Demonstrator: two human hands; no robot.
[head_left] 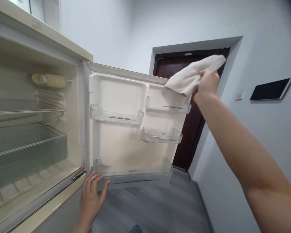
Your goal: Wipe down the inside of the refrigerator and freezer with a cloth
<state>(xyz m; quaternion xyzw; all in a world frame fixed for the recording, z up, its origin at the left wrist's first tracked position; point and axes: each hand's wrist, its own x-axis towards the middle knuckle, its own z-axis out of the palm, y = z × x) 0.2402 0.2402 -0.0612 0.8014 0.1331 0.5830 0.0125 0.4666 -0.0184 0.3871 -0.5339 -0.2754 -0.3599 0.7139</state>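
The refrigerator door stands swung wide, its inner side facing me with clear plastic bins. My right hand is raised at the door's top right corner, closed around a white cloth that lies against the door's upper edge. Down low, my left hand rests with fingers stretched flat against the bottom left corner of the door, beside the lowest door bin.
The fridge interior at left has glass shelves, a clear drawer and a yellowish lamp housing. A dark brown room door stands behind the fridge door. A dark wall panel hangs on the right wall. Grey floor lies below.
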